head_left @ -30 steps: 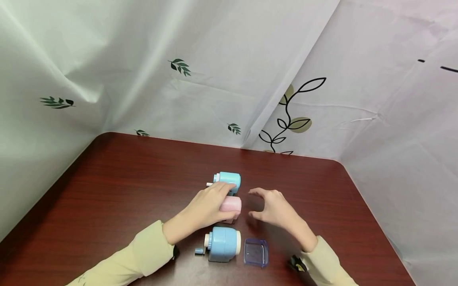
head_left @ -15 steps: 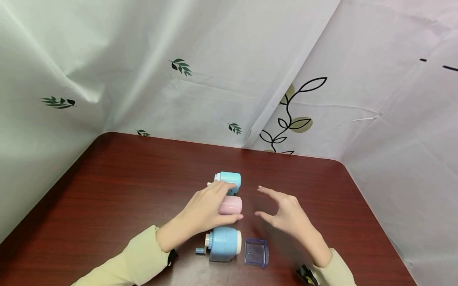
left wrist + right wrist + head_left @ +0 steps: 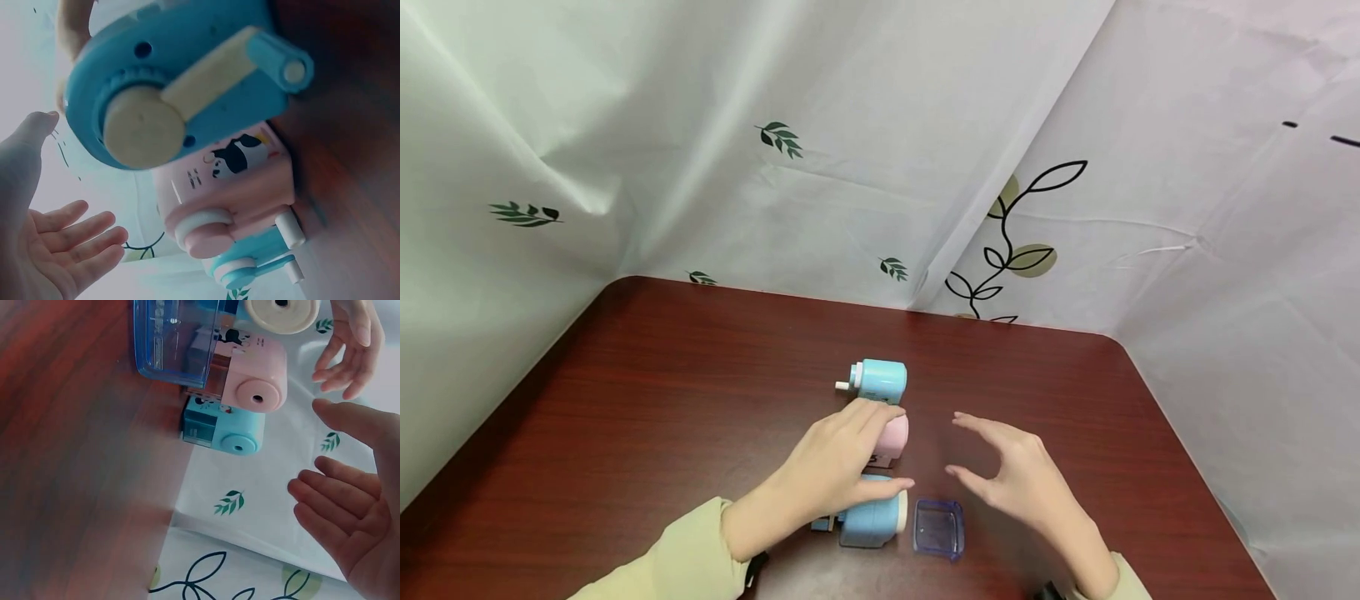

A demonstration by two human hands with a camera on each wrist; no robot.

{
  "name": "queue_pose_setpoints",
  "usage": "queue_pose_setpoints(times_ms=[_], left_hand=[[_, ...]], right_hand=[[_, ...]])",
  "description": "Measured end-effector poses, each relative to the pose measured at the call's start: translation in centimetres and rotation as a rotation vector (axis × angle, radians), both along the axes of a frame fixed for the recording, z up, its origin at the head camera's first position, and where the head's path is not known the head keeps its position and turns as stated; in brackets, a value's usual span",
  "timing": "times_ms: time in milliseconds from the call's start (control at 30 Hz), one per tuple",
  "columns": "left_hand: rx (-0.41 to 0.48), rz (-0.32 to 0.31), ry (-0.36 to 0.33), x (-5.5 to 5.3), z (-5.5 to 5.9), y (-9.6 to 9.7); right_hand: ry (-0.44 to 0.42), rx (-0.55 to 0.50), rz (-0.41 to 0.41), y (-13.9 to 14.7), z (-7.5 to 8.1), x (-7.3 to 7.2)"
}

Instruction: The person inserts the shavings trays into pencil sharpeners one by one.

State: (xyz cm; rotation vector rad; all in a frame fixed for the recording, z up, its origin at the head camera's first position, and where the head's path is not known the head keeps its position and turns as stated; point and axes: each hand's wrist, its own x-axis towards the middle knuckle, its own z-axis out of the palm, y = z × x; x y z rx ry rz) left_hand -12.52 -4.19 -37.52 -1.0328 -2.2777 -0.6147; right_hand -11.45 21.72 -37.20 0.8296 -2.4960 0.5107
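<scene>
My left hand (image 3: 823, 467) hovers over the pink pencil sharpener (image 3: 892, 437) and the blue pencil sharpener (image 3: 874, 521), hiding part of both. Its fingers are spread from the thumb and grip nothing; the left wrist view shows a gap between hand and sharpeners. Behind the pink one stands a turquoise pencil sharpener (image 3: 882, 379). The three line up front to back, cranks to the left. To the right, my right hand (image 3: 1030, 479) hangs over the table, thumb and fingers apart, holding nothing. A see-through blue drawer (image 3: 938, 529) lies right of the blue sharpener.
All of this stands on a dark red wooden table (image 3: 715, 358). White sheeting (image 3: 835, 208) with leaf prints rises behind and along both sides. In the left wrist view the blue sharpener's crank (image 3: 212, 75) sticks out toward the camera.
My left hand has come off the pink sharpener and moved nearer to me, uncovering the turquoise one. My right hand has drawn away to the right and nearer. The sharpeners have stayed put.
</scene>
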Motion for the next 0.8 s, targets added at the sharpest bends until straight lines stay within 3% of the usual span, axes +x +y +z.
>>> queue_pose_setpoints(times_ms=[433, 800], left_hand=[[-0.071, -0.016, 0.023, 1.9, -1.3, 0.0], [-0.110, -0.002, -0.023, 2.5, -1.9, 0.1]], right_hand=[[-0.249, 0.119, -0.019, 0.6, -0.7, 2.0], [-0.338, 0.161, 0.020, 0.7, -1.9, 2.9]])
